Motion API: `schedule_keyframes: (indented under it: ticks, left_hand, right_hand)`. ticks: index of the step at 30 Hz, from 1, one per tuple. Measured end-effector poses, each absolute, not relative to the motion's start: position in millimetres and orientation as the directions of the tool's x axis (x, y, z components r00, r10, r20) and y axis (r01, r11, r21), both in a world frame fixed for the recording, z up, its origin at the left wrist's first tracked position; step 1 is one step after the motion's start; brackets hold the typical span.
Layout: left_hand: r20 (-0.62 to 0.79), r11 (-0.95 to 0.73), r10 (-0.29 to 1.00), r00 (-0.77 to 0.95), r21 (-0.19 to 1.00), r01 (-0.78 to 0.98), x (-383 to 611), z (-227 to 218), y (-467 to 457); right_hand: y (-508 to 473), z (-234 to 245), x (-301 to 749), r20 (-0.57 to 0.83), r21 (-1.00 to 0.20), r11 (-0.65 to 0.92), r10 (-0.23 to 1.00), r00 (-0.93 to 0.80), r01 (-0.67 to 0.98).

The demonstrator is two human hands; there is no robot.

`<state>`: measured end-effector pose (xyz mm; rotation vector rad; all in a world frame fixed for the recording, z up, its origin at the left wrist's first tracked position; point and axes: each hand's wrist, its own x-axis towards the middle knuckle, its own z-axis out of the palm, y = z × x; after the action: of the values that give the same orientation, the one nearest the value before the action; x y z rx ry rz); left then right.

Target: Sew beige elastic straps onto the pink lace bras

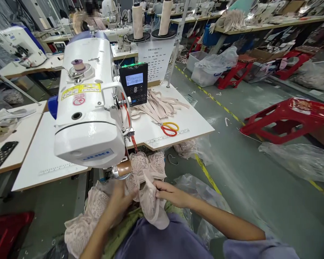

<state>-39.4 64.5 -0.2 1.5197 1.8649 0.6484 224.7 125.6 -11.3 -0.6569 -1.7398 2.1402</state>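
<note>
A pale pink lace bra [150,201] hangs over my lap, just below the sewing machine's arm. My right hand [170,193] pinches its edge between thumb and fingers. To the left of that cup is my left hand [120,201], smeared by motion, so its grip on the lace does not show clearly. More lace bra cups [140,163] lie behind, under the machine's free end. A further heap of lace bras [83,221] rests to the left, partly behind my left forearm. The white sewing machine [90,93] stands directly ahead, with its rounded brown end [124,167] close above my hands.
On the white tabletop [194,124] lie red and yellow scissors [169,128] and a pile of pale straps [162,104]. A control panel [134,83] stands beside the machine. A phone [3,154] is at left. Red stools [288,117] and plastic bags occupy the floor.
</note>
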Motion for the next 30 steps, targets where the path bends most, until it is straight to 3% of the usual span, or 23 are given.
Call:
schedule_keyframes:
  ticks: [1, 2, 4, 5, 6, 7, 8, 10, 14, 20, 21, 23, 25, 26, 28, 30]
  left_hand:
    - [-0.279, 0.235, 0.959, 0.043, 0.875, 0.424, -20.6, -3.6, 63.7]
    - [-0.365, 0.334, 0.917, 0.159, 0.923, 0.191, -5.3, -6.8, 62.6]
    - [-0.495, 0.551, 0.823, 0.280, 0.814, -0.182, 13.1, -12.4, 59.3]
    - [-0.534, 0.607, 0.791, 0.298, 0.746, -0.273, 16.9, -14.6, 57.2]
    - [-0.560, 0.633, 0.773, 0.297, 0.704, -0.322, 18.0, -16.4, 54.8]
    - [-0.573, 0.640, 0.769, 0.285, 0.691, -0.337, 17.6, -17.7, 52.3]
    - [-0.577, 0.639, 0.769, 0.274, 0.693, -0.333, 16.3, -18.5, 49.6]
    - [-0.588, 0.635, 0.772, 0.242, 0.699, -0.328, 13.1, -18.3, 44.6]
    - [-0.572, 0.583, 0.810, 0.134, 0.755, -0.301, 8.4, -11.8, 39.1]
    - [-0.470, 0.472, 0.881, 0.042, 0.874, -0.114, 4.1, 10.1, 37.0]
    - [-0.457, 0.456, 0.890, 0.015, 0.887, -0.070, 3.3, 14.0, 36.4]
    - [-0.407, 0.410, 0.911, -0.057, 0.912, 0.032, 0.9, 20.8, 35.1]
    - [-0.359, 0.369, 0.928, -0.102, 0.923, 0.105, -2.3, 26.3, 34.3]
    - [-0.350, 0.362, 0.930, -0.113, 0.924, 0.120, -3.8, 28.7, 34.2]
    - [-0.362, 0.377, 0.923, -0.133, 0.920, 0.112, -6.1, 33.5, 34.3]
    - [-0.377, 0.394, 0.914, -0.150, 0.913, 0.107, -7.5, 38.0, 34.6]
  right_hand:
    - [129.1, -6.3, 220.2, -0.148, -0.973, -0.223, 0.434, -0.889, 0.053]
    - [135.7, -1.1, 216.9, -0.137, -0.977, -0.202, 0.338, -0.931, 0.070]
    - [161.4, 9.2, 213.2, -0.166, -0.986, -0.028, 0.216, -0.962, 0.164]
    - [181.2, 14.1, 212.0, -0.213, -0.962, 0.114, 0.248, -0.945, 0.246]
    - [205.2, 18.7, 210.7, -0.254, -0.893, 0.266, 0.371, -0.893, 0.364]
    - [232.4, 22.7, 209.0, -0.277, -0.748, 0.351, 0.605, -0.746, 0.563]
    - [261.4, 25.8, 206.6, -0.242, -0.668, 0.331, 0.751, -0.614, 0.667]
    - [318.8, 29.5, 199.8, -0.172, -0.570, 0.261, 0.889, -0.424, 0.779]
    - [396.9, 30.6, 186.2, -0.114, -0.438, 0.118, 0.976, -0.185, 0.891]
    - [403.6, 35.9, 187.5, -0.100, -0.412, 0.125, 0.978, -0.181, 0.903]
    - [395.2, 36.5, 188.9, -0.077, -0.432, 0.153, 0.976, -0.205, 0.889]
    - [373.6, 35.7, 190.9, -0.084, -0.600, 0.163, 0.961, -0.265, 0.783]
    - [349.0, 31.5, 191.6, -0.183, -0.880, -0.009, 0.929, -0.322, 0.476]
    - [336.8, 28.2, 191.7, -0.243, -0.944, -0.141, 0.908, -0.340, 0.297]
    - [313.5, 20.7, 191.8, -0.373, -0.917, -0.398, 0.847, -0.379, 0.015]
    - [290.2, 14.2, 192.9, -0.461, -0.828, -0.549, 0.780, -0.423, -0.112]
